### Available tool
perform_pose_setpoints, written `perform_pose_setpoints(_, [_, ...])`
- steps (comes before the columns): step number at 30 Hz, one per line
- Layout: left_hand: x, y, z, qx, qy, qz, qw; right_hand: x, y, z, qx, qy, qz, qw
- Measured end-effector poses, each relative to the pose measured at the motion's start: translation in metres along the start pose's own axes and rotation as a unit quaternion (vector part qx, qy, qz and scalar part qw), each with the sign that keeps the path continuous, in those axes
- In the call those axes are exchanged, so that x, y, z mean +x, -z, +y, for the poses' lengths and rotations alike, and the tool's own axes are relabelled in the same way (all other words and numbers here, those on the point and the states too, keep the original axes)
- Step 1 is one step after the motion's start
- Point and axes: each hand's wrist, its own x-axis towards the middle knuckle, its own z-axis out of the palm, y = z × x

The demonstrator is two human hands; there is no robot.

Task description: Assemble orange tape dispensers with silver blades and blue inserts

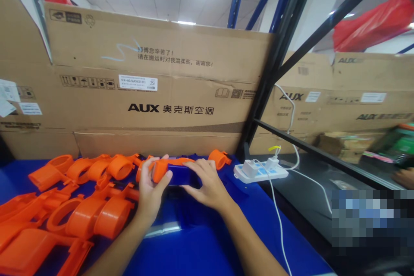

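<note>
My left hand [151, 189] is closed around an orange plastic part [159, 170], its thumb lying along the near side. Right beside that part is a glossy dark blue piece [179, 175], with an orange strip along its top. My right hand [208, 185] grips the right end of the blue piece, fingers above and thumb below. Both pieces are up off the blue table surface [200, 246]. Whether they are joined I cannot tell. Behind the hands, more orange parts are partly hidden.
Several orange ring-shaped parts [111, 217] cover the table's left side. One orange ring [218, 159] lies at the back. A white power strip [260, 170] with cables sits at right, by a black rack post [274, 56]. Cardboard [161, 116] walls the back. Another person's hand [404, 177] shows far right.
</note>
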Motion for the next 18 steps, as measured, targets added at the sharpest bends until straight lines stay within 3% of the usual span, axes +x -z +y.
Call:
perform_pose_setpoints(6, [-0.0005,0.0001,0.0012,0.035,-0.034,0.009,0.999,-0.0014,-0.0028,0.0028,-0.034,0.028,0.027,0.999])
perform_pose_setpoints(18, [0.0044,0.0011,-0.0010,-0.011,0.014,0.043,0.999,-0.0015,-0.0074,0.0005,-0.017,0.014,0.021,1.000])
